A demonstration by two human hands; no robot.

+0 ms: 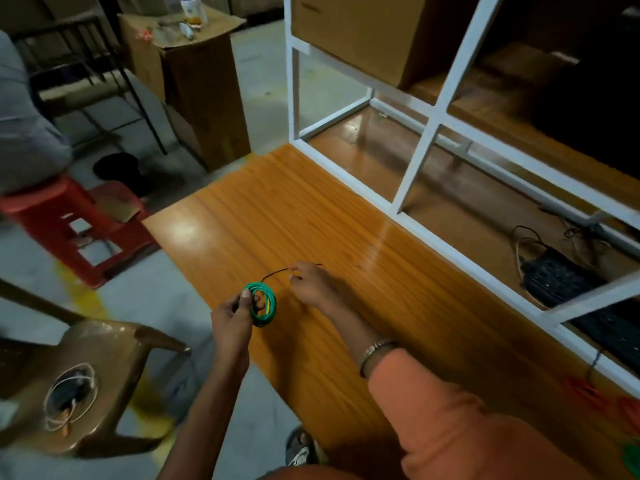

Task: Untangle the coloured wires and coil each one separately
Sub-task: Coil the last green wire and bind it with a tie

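A small coil of green wire point(266, 306), with a bit of yellow showing inside it, hangs just above the left edge of the wooden table point(329, 237). My left hand point(232, 318) grips the coil's left side between thumb and fingers. A thin black wire point(275, 273) runs from the coil up and to the right. My right hand point(310, 282) pinches that black wire near its end, a short tip sticking out past the fingers.
A white metal frame point(408, 174) stands along the table's far and right side, with a black power strip point(554, 278) behind it. Red wire coils point(588, 393) lie at the right edge. A brown plastic chair point(104, 368) holding a white wire coil point(69, 396) is left; a red stool point(69, 230) beyond.
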